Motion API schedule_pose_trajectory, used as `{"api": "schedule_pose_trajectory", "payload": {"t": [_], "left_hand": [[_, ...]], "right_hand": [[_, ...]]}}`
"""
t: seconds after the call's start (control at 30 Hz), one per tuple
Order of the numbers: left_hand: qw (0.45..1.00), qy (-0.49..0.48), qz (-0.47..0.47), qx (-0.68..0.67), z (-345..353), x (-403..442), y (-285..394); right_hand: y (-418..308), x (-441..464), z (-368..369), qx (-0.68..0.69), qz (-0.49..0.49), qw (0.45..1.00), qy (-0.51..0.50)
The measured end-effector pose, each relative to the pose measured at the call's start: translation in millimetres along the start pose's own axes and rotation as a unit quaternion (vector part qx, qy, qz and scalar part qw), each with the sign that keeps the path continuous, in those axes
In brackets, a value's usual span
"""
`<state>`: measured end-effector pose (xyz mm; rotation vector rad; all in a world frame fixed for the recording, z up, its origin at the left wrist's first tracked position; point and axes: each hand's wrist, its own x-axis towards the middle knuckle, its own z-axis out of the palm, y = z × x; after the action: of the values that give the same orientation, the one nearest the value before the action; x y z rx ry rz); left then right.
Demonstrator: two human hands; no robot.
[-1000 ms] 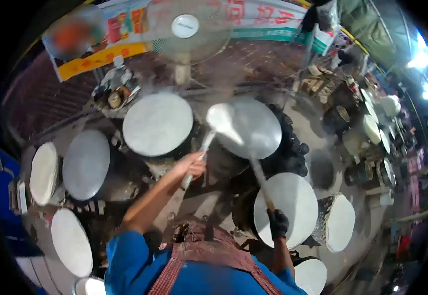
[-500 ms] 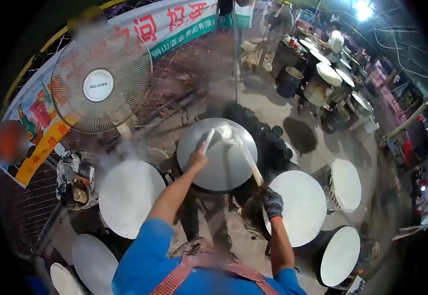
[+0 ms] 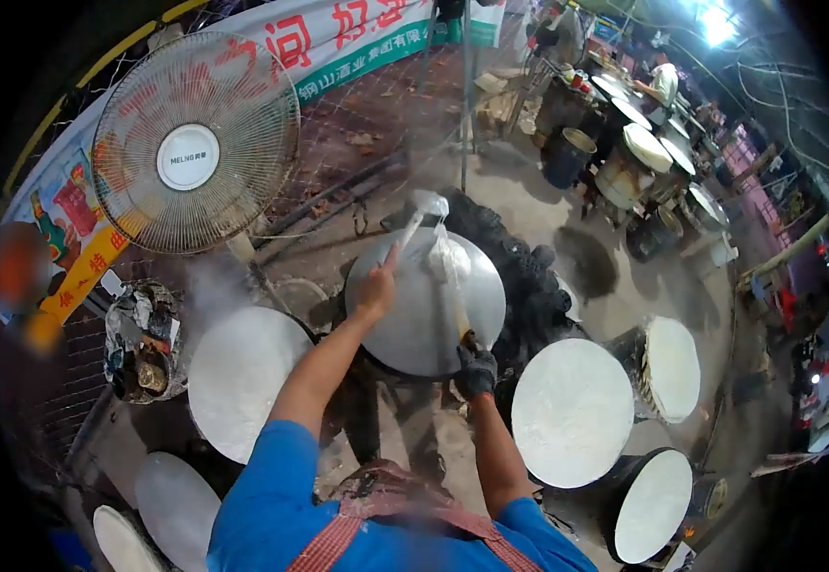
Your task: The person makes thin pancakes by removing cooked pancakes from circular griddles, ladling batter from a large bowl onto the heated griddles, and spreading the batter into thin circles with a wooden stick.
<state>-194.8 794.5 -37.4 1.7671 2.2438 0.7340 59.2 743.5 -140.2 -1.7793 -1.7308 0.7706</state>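
I count one large fan (image 3: 195, 143) at far left. One broad round metal plate (image 3: 405, 329) lies centrally before me, under both arms. Six pale round tops stand nearby: three left-side tops (image 3: 247, 383) and three right-side tops (image 3: 572, 412). Tools in use: two. The head of the left tool (image 3: 429, 202) shows at the plate's far rim; that of the right tool (image 3: 448, 255) is over the plate. I cannot tell whether either touches metal.

Hands: two. My left hand (image 3: 376, 289) grips its tool's handle narrowly, fingers wrapped; my gloved right hand (image 3: 476, 370) closes around the other handle's end.

Handling, in my judgement: I should keep both heads low and inside the rim, so nothing drips outside, work with light, even pressure, avoid crossing handles, and hold my bare left forearm off the probably hot metal.
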Motion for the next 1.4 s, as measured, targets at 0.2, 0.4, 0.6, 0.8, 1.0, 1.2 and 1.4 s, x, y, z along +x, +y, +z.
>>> {"api": "schedule_pose_trajectory", "payload": {"t": [0.2,0.4,0.6,0.8,1.0,1.2,1.4], "left_hand": [[0.981,0.059,0.053,-0.178,-18.2,-10.1,-32.3],[0.975,0.004,0.034,-0.219,-6.4,-159.7,-91.0],[0.97,-0.026,-0.036,-0.24,-28.9,-241.1,-121.7],[0.966,-0.078,-0.142,-0.204,-41.1,-252.1,-114.4],[0.977,-0.015,-0.052,-0.207,-21.0,-261.9,-126.9],[0.972,-0.011,-0.112,-0.206,-17.4,-256.6,-111.6],[0.959,-0.003,-0.164,-0.232,5.5,-277.1,-119.7]], "right_hand": [[-3.7,2.4,-27.8,0.126,0.055,0.99,0.021],[28.4,62.3,34.5,-0.143,-0.084,0.985,-0.047],[20.0,-2.9,23.4,0.249,0.029,0.967,0.038],[37.0,23.2,36.7,0.043,-0.069,0.997,-0.01],[33.1,18.7,74.9,-0.084,-0.093,0.991,-0.036],[-29.0,13.1,-64.2,0.574,0.164,0.797,-0.095],[26.2,43.7,19.6,0.275,-0.018,0.937,-0.214]]}}
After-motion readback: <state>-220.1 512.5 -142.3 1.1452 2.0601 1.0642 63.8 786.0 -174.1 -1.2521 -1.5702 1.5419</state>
